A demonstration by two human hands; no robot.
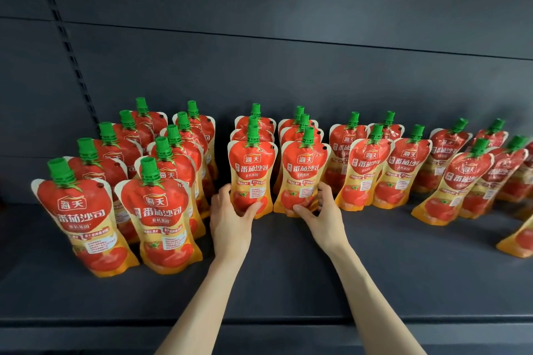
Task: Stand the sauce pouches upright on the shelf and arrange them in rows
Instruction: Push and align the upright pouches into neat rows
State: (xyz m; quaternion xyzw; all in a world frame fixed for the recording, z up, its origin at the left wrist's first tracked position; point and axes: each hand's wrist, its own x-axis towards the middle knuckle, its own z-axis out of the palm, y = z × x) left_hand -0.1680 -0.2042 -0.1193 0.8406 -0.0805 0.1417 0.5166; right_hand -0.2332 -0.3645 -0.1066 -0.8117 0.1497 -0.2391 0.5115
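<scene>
Both hands grasp front sauce pouches at mid-shelf.
The left hand (230,215) grips the lower part of the left centre pouch (250,170), thumb across its front. The right hand (318,210) grips the right centre pouch (304,173) the same way. Both pouches stand upright, side by side, each heading a short row on the dark shelf (288,282). Two longer rows (161,210) stand to the left. The right-side pouches (454,181) stand loosely grouped, several tilted.

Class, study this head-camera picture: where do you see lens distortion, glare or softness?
Head view: the wide lens splays outer pouches outward, see front-left pouch and right-front pouch; light is soft and even, little glare; left centre pouch in the left hand and right centre pouch in the right hand are sharpest.
</scene>
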